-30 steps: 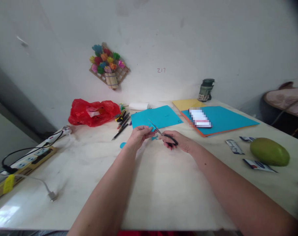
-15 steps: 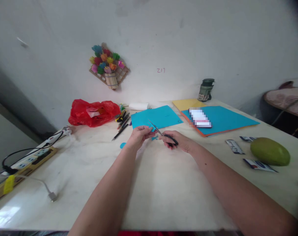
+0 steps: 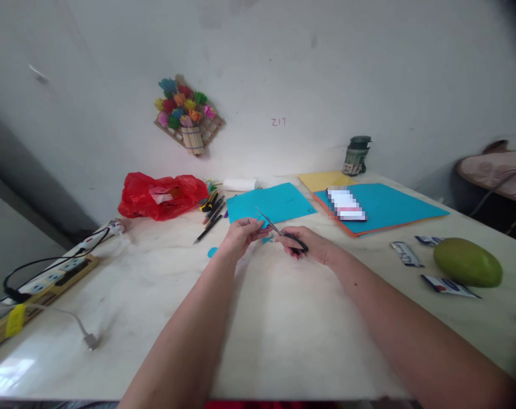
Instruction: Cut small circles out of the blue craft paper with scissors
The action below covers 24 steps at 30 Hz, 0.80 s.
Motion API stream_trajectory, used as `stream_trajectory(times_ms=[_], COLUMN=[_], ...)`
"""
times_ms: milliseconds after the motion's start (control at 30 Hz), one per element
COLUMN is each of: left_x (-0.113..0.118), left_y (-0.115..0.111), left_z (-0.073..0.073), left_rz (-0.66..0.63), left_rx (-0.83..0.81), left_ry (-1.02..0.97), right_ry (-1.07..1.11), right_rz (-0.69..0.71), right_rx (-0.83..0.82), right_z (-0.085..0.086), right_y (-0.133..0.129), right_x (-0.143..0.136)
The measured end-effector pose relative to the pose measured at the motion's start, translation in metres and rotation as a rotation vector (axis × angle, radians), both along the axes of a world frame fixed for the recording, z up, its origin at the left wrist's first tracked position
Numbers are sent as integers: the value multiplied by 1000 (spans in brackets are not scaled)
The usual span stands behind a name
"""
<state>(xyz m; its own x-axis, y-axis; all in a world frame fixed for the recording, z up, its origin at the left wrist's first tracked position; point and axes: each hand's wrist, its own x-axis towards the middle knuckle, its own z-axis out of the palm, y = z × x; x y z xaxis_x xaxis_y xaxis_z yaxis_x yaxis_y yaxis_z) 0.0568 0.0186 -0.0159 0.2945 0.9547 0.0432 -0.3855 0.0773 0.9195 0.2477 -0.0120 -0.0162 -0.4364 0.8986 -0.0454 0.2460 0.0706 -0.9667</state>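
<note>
Between the fingers of my left hand [image 3: 246, 233] is a small piece of blue paper [image 3: 265, 224], largely covered by the fingertips. My right hand [image 3: 302, 241] grips a pair of scissors [image 3: 292, 238] by their black handles, and the metal blades reach up and left to the paper. Just below the blades a blue paper scrap [image 3: 268, 240] shows on the table. A round blue paper piece [image 3: 213, 252] lies left of my left wrist. Behind my hands is a larger blue sheet [image 3: 270, 201] with small pen marks near its right corner.
Pens [image 3: 210, 224] and a red plastic bag [image 3: 162, 196] lie back left. A power strip [image 3: 49, 281] runs along the left edge. On the right are coloured sheets [image 3: 394, 207] under a phone [image 3: 347, 203], a green bottle [image 3: 357, 156], a green fruit [image 3: 468, 262] and small packets [image 3: 406, 254].
Almost nothing differs. The scissor blades have shifted very slightly at the blue paper, while both hands keep their places.
</note>
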Motion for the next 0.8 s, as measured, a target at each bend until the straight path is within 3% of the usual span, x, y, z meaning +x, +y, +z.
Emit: stream_trajectory(times_ms=[800], left_x=[1], left_y=[-1], left_z=[2], left_rz=[17], left_rx=[-19], left_ry=[-30], right_ry=[40], right_rz=[-10], right_rx=[10], right_z=[-5], right_y=[2], right_x=[-1])
